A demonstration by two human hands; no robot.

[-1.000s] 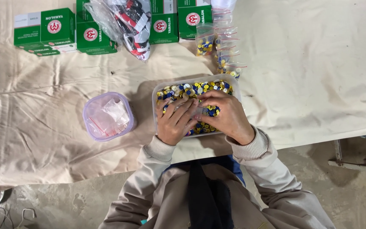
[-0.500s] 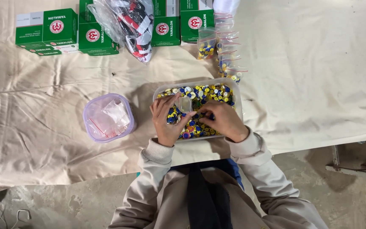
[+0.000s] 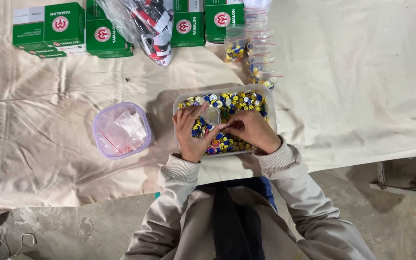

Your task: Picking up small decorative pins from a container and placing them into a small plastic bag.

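The person wears a pale beige, long-sleeved top whose sleeves end in ribbed, knitted cuffs (slightly lighter than the rest of the cloth) sitting snug at both wrists. A dark, nearly black strip of fabric runs down the middle of the chest, with a bit of blue cloth showing beside it near the collar. Both hands, left hand [image 3: 192,135] and right hand [image 3: 253,131], are bare, without gloves or rings that can be made out.

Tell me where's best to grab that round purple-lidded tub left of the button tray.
Probably grip the purple tub across its lid rim, coming straight down from above. It sits upright and alone on the cloth, its sides free, with the left hand nearest, over the tray.
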